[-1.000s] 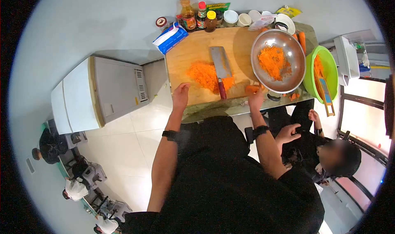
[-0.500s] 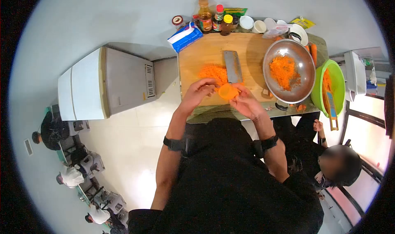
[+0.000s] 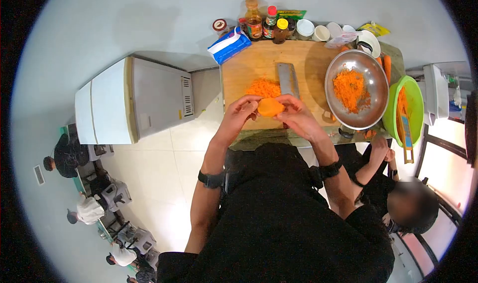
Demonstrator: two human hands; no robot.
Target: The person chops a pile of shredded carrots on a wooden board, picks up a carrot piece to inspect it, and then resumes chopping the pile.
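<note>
Between both hands, over the near edge of the wooden board (image 3: 249, 66), is a thin round orange piece (image 3: 270, 107). My left hand (image 3: 242, 114) pinches its left side, and my right hand (image 3: 298, 117) grips its right side. Just beyond the hands lies a pile of shredded carrot (image 3: 264, 87) on the board. A cleaver (image 3: 287, 78) rests flat to the right of the pile. A metal bowl (image 3: 338, 106) farther right holds more shredded carrot (image 3: 350, 88).
A green basin (image 3: 417, 103) with a grater (image 3: 406, 128) stands at the right. Bottles (image 3: 254, 24), white cups (image 3: 321, 33) and a blue packet (image 3: 229, 46) line the back. A seated person (image 3: 368, 178) is at the lower right; other people sit at the far left.
The orange piece has turned in my hands and shows a flatter, fuller face. The person at the right has brought their hands together. The whole view has shifted slightly.
</note>
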